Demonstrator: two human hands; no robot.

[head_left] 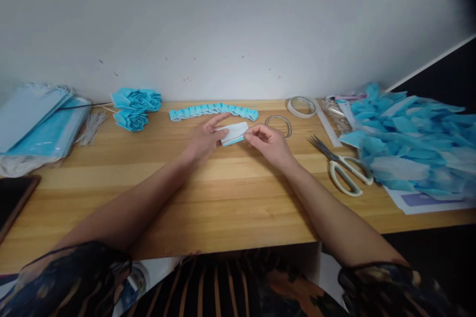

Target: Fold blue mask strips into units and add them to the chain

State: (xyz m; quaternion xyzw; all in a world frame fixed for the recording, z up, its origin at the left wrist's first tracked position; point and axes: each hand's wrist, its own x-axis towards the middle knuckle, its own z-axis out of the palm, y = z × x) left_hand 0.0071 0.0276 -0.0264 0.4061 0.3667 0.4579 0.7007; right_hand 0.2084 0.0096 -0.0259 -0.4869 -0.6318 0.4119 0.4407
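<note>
Blue flowers (136,106) left of the left hand (203,139), with forearm (148,195) slanted inward, forefinger extended and thumb atop a folded white-and-blue piece (235,132), held between both hands and gripped at its right edge by the closely pinched thumb and fingertips of the right hand (271,145), with scissors (335,157) farther right.

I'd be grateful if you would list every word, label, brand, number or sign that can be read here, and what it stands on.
No text can be read.
White sheet under the blue pieces: a purple patch, too blurred to tell whether it bears lettering.
Held white-and-blue piece, scissors: no legible marks.
</note>
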